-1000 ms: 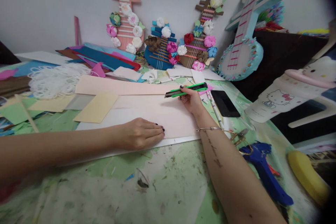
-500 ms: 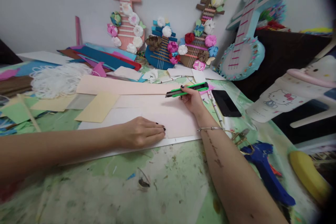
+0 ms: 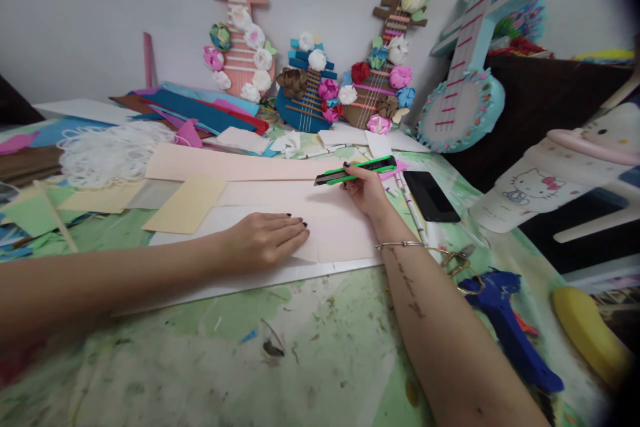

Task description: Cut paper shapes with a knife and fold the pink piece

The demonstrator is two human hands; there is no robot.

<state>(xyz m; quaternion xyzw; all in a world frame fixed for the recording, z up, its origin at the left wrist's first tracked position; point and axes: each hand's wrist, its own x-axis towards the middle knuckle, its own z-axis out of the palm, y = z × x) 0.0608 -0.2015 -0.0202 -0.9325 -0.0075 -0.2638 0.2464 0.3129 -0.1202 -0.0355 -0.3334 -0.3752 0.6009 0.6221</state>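
Note:
My left hand [image 3: 267,239] lies flat, fingers stretched out, on a pale pink paper sheet [image 3: 345,233]. Under that sheet is a white board [image 3: 190,295], its front edge showing. My right hand [image 3: 367,190] is closed around a green and black utility knife [image 3: 355,171]. The knife's blade points left and sits above the paper. Behind it a folded peach strip of paper [image 3: 230,163] runs across the sheet. A cream paper piece [image 3: 187,205] overlaps the left side of the strip.
Paper-flowered instrument models, including a pink one [image 3: 241,47] and a blue one [image 3: 305,100], lean on the wall. White string [image 3: 113,150] lies left. On the right are a phone [image 3: 431,195], a cup [image 3: 530,180], a blue glue gun [image 3: 515,327] and scissors [image 3: 457,260].
My left hand has slid slightly left and away from the board's front edge, with its fingers still flat on the paper. My right hand and the knife have hardly moved.

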